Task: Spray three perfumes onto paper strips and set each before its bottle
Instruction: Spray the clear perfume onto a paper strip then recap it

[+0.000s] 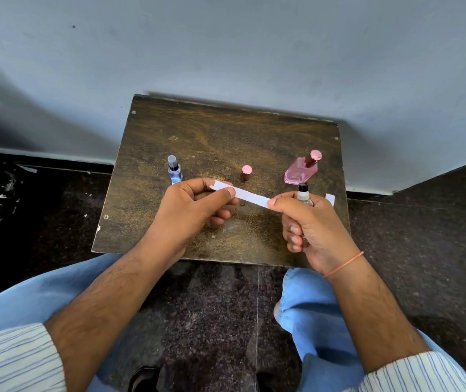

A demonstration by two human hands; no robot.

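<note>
Now, near the tabletop's (198, 131) left edge, a blue bottle (175, 171) is standing upright with a dark sprayer on top, and its lower part is sitting hidden behind the left hand (195, 206). That hand is hovering over the middle of the tabletop, pinching one end of a white strip (244, 194) between thumb and forefinger, with the other fingers curling loosely beneath. The strip is hanging in the air above the tabletop, slanting down toward the right until its far end is meeting the right thumb. Behind the strip, about midway between the side edges, a small pink cap (246, 172) is standing alone on the wood. Farther right, a pink bottle (302, 169) with a round pink top is sitting near the right edge. Just in front of it, the right hand (309, 222) is gripping a clear bottle (304, 195), fingers wrapping round the body so that only its black sprayer and shoulder are showing above the fist. Beside that hand, at the right edge, a second strip (330, 198) is peeking out; whether it is lying flat cannot be told. An orange thread (344, 264) is circling the right wrist.
</note>
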